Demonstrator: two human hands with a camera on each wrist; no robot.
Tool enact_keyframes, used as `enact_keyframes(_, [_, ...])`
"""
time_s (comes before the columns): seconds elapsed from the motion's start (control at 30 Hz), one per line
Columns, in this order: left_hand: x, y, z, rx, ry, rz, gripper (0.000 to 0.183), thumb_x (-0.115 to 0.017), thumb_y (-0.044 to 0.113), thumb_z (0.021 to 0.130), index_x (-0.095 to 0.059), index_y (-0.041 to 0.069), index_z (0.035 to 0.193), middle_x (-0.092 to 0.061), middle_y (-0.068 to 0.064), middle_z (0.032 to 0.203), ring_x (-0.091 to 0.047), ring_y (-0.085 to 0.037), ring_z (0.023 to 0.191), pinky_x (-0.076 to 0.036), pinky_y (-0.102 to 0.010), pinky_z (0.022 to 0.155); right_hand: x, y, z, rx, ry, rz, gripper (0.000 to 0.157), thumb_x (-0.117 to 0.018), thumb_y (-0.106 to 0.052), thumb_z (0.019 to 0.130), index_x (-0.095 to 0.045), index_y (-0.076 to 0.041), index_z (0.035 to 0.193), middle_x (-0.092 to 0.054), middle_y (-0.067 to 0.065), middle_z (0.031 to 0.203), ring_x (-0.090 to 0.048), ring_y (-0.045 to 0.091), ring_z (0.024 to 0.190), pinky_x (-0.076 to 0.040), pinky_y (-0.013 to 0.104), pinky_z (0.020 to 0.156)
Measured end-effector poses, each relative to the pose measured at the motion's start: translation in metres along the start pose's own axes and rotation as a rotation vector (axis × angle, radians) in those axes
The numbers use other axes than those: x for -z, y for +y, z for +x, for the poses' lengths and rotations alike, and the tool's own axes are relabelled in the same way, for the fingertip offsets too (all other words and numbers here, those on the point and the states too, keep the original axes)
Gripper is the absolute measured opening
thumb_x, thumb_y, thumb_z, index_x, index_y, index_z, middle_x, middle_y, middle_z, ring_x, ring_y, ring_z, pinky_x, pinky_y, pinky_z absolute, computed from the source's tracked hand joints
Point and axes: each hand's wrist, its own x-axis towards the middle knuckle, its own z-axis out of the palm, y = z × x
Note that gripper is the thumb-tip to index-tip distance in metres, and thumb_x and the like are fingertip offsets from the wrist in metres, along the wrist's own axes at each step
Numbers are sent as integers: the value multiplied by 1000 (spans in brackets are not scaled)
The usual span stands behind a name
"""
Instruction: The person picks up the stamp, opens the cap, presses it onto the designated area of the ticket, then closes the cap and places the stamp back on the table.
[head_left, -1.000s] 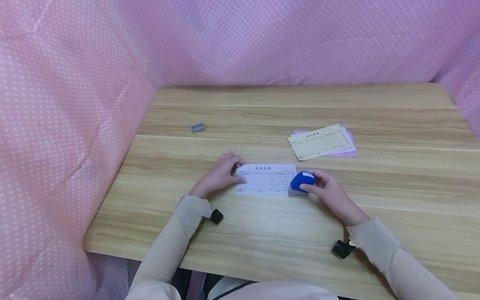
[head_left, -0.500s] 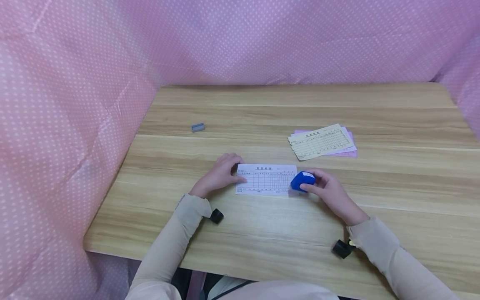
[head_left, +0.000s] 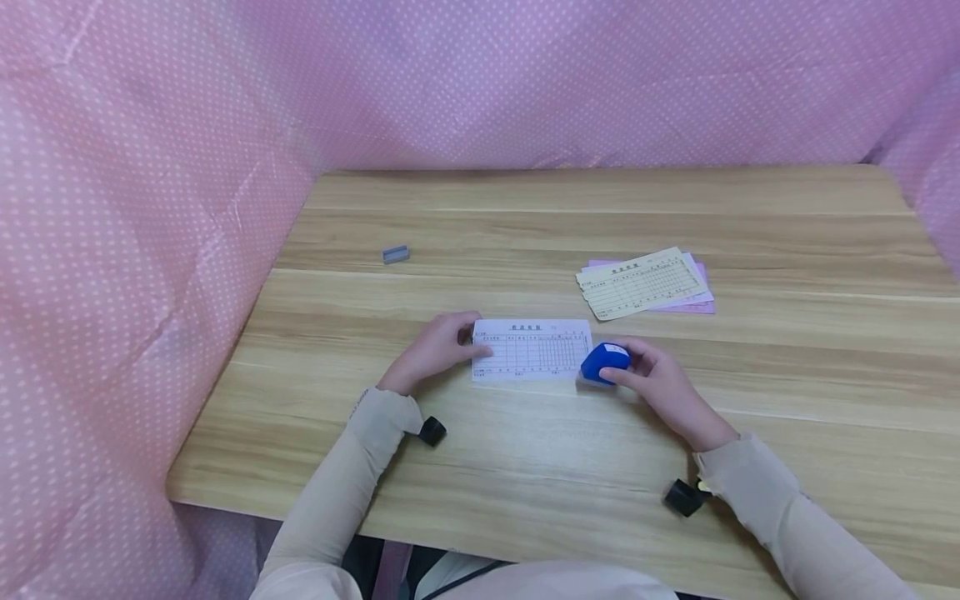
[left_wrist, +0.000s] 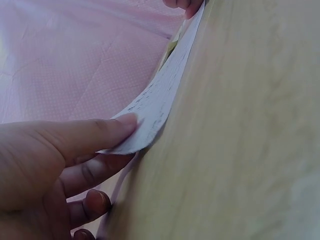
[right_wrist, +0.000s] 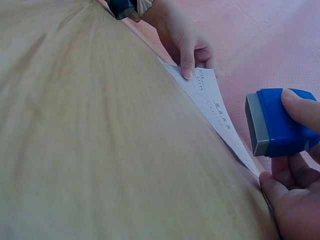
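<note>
My left hand (head_left: 438, 350) pinches the left end of a white printed receipt form (head_left: 528, 354), thumb on top and fingers beneath. In the left wrist view that end of the form (left_wrist: 155, 107) curves up off the table. With my right hand (head_left: 660, 379) I grip a blue stamp (head_left: 606, 363) at the form's right end. The right wrist view shows the stamp's grey base (right_wrist: 256, 125) apart from the paper, and a fingertip (right_wrist: 270, 182) of that hand at the form's corner.
Yellow printed slips (head_left: 641, 283) lie fanned over white and pink sheets (head_left: 701, 308) at the back right. A small grey cap-like piece (head_left: 396, 255) sits at the back left. Pink dotted cloth (head_left: 480, 83) hangs behind the wooden table (head_left: 525, 483).
The form has shifted slightly away from the body, with its left end in my left hand. My right hand and the stamp stay almost where they were.
</note>
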Motion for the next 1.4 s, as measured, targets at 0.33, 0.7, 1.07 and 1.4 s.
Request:
enact_keyframes(0.33, [3,-3,-1,68,3,-159,23,-67,21,91,-67,13,113,-70,-2,105,-59,-18,90,-47,-31,81,-1,0,0,-2,2,-13,52,-66,-32,92,-51,-7,136,-54,17,136,-54,8,107,-44,7,85])
enact_keyframes(0.7, [9,-7,2,107,51,-274,25,-64,22,94,-65,11,116,-63,-6,92,-51,-19,75,-44,-25,63,-1,-3,-1,-2,-5,-20,52,-64,-31,93,-50,-6,137,-52,18,137,-53,23,118,-43,8,86])
enact_keyframes(1.07, [7,0,11,133,105,-390,32,-60,17,96,-61,9,127,-69,-13,109,-50,-15,70,-39,-20,55,0,-1,-1,9,-18,3,52,-64,-29,94,-49,-6,138,-52,19,137,-54,3,108,-44,8,87])
enact_keyframes(1.4, [-3,8,34,129,157,-466,34,-62,18,95,-60,7,127,-69,-11,119,-61,-11,88,-43,-19,67,1,0,1,5,-14,4,51,-64,-29,94,-50,-5,136,-53,18,137,-54,-1,106,-45,8,86])
